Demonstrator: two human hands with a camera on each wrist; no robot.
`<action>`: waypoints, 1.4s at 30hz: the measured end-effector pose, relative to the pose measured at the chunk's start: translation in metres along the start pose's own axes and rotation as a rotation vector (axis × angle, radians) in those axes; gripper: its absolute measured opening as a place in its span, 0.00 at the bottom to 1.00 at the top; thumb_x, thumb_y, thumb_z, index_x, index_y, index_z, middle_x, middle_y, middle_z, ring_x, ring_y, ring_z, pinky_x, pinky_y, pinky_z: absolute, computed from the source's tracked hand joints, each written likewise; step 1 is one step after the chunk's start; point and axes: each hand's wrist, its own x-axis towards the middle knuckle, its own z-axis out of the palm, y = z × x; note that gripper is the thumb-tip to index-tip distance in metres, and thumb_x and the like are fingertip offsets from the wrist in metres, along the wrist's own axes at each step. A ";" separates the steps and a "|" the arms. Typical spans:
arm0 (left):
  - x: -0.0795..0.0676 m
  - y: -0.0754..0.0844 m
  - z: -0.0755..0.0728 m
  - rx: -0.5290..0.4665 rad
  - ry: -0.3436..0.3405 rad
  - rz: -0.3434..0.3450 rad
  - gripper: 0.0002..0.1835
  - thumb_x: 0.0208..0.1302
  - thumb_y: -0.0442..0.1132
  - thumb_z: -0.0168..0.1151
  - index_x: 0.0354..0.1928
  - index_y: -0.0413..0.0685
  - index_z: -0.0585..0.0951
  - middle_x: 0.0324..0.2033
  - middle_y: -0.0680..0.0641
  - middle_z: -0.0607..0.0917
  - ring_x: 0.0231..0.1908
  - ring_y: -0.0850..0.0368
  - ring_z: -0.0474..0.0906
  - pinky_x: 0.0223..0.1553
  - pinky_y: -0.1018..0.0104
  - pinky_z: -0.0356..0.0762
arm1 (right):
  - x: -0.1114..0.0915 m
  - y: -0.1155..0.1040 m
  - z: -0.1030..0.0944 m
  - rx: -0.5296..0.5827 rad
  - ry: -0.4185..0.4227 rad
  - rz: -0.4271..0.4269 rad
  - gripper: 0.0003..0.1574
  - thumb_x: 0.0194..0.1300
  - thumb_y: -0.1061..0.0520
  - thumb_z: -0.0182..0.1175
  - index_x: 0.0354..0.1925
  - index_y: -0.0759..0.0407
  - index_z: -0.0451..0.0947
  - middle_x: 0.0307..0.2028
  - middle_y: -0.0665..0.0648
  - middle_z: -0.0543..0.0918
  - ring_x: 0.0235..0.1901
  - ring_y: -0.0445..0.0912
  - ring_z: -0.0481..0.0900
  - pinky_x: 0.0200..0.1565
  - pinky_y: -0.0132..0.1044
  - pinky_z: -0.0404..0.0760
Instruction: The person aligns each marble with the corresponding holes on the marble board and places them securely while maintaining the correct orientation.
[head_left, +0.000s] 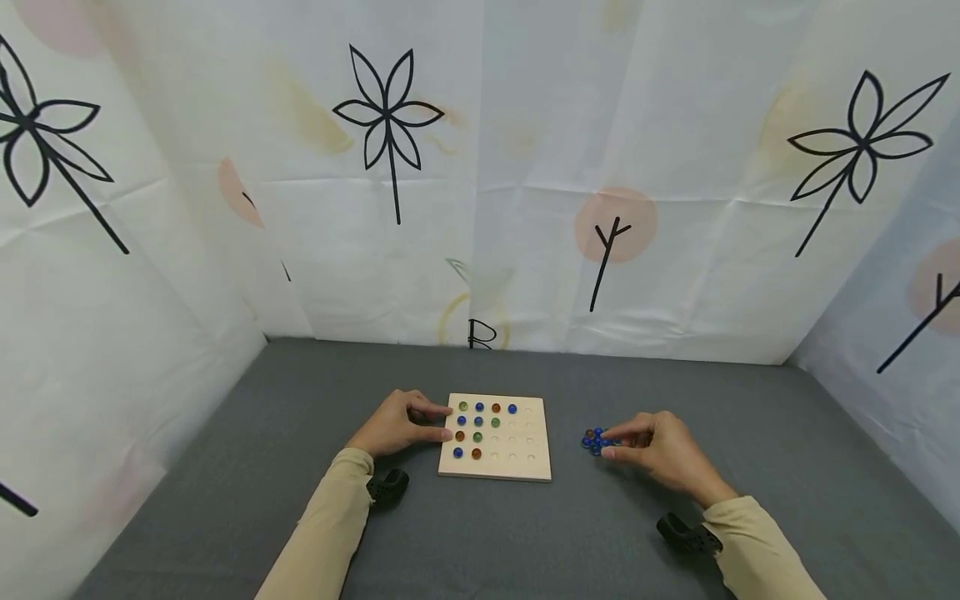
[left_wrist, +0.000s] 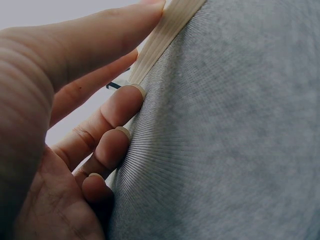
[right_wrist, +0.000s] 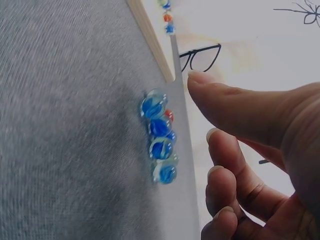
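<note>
A square wooden board (head_left: 531, 469) with rows of shallow hollows lies flat on the table. Blue, green and brown marbles (head_left: 478, 422) sit in its left columns and along its far row; the hollows at the right are bare. My left hand (head_left: 397, 423) touches the board's left edge with thumb and fingertips, seen against the wood (left_wrist: 165, 30) in the left wrist view. Right of the board is a small cluster of loose marbles (right_wrist: 160, 126), mostly blue. Over it hovers my right hand (head_left: 663, 450), thumb and fingers apart, nothing between them.
A dark grey cloth (head_left: 480, 542) covers the table. White fabric walls (head_left: 540, 275) with printed flowers and twigs rise at the back and both sides. Each wrist carries a black strapped camera (head_left: 686, 533).
</note>
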 end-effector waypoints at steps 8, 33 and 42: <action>-0.001 0.002 0.001 -0.014 -0.002 -0.021 0.22 0.54 0.46 0.80 0.51 0.50 0.90 0.37 0.50 0.81 0.33 0.53 0.69 0.36 0.61 0.68 | -0.001 -0.010 0.000 0.048 0.000 -0.032 0.13 0.57 0.55 0.77 0.41 0.58 0.91 0.27 0.49 0.79 0.23 0.41 0.71 0.25 0.35 0.71; -0.001 0.001 0.002 -0.013 -0.004 0.009 0.21 0.56 0.46 0.79 0.52 0.49 0.90 0.35 0.50 0.81 0.32 0.53 0.69 0.34 0.62 0.69 | 0.029 -0.044 0.035 0.076 -0.013 -0.109 0.12 0.58 0.54 0.76 0.42 0.56 0.91 0.27 0.47 0.79 0.25 0.42 0.72 0.26 0.35 0.71; -0.001 0.001 0.001 -0.010 -0.007 -0.003 0.21 0.56 0.46 0.79 0.52 0.50 0.90 0.36 0.50 0.81 0.32 0.54 0.68 0.34 0.63 0.69 | 0.039 -0.058 0.047 0.122 -0.006 -0.124 0.12 0.59 0.54 0.76 0.42 0.56 0.91 0.26 0.48 0.79 0.24 0.44 0.71 0.25 0.34 0.70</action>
